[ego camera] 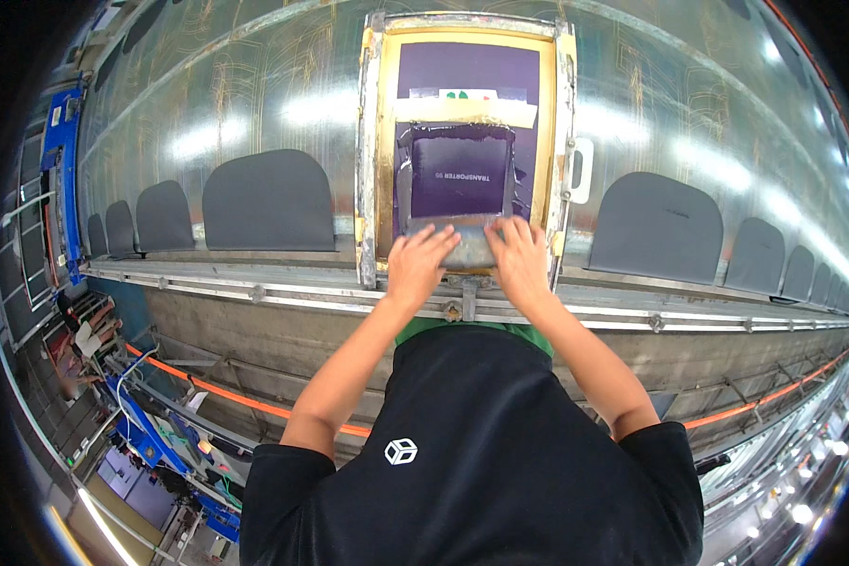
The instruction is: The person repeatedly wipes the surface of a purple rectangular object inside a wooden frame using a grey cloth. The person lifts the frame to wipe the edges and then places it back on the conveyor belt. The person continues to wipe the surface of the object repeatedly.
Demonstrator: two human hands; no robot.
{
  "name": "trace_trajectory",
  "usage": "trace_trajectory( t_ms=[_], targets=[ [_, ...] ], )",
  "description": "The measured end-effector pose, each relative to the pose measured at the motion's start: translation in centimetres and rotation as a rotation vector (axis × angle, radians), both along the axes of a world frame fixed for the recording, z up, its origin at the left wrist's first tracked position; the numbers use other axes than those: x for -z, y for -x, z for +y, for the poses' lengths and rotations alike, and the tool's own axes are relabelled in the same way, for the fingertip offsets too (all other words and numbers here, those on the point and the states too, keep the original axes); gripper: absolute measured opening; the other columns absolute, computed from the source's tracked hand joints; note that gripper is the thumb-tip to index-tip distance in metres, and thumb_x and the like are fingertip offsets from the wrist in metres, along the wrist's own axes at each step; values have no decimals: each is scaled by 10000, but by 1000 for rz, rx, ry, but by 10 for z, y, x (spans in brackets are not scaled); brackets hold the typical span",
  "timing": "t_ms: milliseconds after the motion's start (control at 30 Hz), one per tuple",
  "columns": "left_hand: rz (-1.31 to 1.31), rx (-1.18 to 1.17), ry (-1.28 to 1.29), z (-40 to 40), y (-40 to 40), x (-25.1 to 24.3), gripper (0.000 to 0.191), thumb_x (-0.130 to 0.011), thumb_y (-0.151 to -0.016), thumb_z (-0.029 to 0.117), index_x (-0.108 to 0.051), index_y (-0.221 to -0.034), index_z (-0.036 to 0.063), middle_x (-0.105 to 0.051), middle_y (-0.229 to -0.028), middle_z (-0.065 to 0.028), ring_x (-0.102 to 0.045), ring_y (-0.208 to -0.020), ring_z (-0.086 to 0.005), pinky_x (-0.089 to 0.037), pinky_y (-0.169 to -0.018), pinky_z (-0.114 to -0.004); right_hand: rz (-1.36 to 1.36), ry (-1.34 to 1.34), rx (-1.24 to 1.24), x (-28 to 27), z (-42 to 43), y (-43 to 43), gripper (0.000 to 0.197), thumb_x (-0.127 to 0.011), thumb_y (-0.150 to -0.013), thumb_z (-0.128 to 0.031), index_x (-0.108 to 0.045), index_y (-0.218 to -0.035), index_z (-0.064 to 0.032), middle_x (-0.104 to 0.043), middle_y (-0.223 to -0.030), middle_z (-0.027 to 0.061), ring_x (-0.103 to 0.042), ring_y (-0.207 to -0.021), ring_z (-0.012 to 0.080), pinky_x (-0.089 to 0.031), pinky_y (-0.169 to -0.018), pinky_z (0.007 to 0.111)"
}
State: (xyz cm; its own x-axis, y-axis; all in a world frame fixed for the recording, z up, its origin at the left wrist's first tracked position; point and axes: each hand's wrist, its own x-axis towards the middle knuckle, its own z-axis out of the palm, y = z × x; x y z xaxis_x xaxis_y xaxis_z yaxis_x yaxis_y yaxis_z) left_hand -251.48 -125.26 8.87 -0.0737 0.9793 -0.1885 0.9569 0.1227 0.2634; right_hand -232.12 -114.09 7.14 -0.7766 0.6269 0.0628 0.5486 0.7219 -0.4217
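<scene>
A screen-printing frame (564, 85) with a purple mesh (467, 67) lies across the long metal table before me. Dark ink (405, 170) edges a rectangle on the mesh that bears small lettering. At the frame's near end, my left hand (421, 262) and my right hand (520, 258) hold the two ends of a wide squeegee (469, 247), fingers over its top. Its lower edge is hidden from view. Tape (467, 112) runs across the mesh beyond the inked part. A white handle (581, 171) is fixed on the frame's right side.
Grey rounded panels lie in a row on the table, the nearest ones left (269, 201) and right (656, 226) of the frame. A metal rail (325, 298) with clamps follows the near edge. A person (88, 339) is at the far left, near blue equipment (64, 163).
</scene>
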Motion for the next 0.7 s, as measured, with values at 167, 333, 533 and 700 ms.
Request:
trace_trajectory(
  t_ms=[167,333,533,700],
  targets=[
    [48,47,-57,-10,-3,8,703,-783,-699,47,-646,-1357,252,-615,-1432,48,-576,-1298,-205,-452,-980,-439,-5,52,-22,10,-14,-9,588,-756,-671,-109,-664,-1250,-56,-574,-1162,75,-520,-1177,257,-401,-992,460],
    [9,20,-62,108,53,-3,596,-757,-704,27,-716,-1259,241,-690,-1309,28,-656,-1172,-239,-529,-912,-408,72,-55,52,14,84,41,565,-786,-669,-120,-682,-1223,-95,-589,-1113,72,-550,-1109,266,-417,-975,446],
    [-19,9,-240,151,64,3,464,-746,-713,34,-767,-1138,218,-742,-1185,9,-700,-1063,-232,-567,-870,-396,171,-30,91,25,123,63,487,-767,-672,-49,-721,-1155,-98,-602,-1053,80,-561,-1059,285,-446,-908,422],
    [53,-6,-69,49,18,10,611,-763,-673,16,-722,-1228,266,-684,-1327,76,-608,-1262,-180,-490,-944,-458,181,58,71,38,31,21,585,-764,-589,4,-710,-1166,-78,-592,-1051,64,-559,-1047,286,-462,-910,412]
  ],
)
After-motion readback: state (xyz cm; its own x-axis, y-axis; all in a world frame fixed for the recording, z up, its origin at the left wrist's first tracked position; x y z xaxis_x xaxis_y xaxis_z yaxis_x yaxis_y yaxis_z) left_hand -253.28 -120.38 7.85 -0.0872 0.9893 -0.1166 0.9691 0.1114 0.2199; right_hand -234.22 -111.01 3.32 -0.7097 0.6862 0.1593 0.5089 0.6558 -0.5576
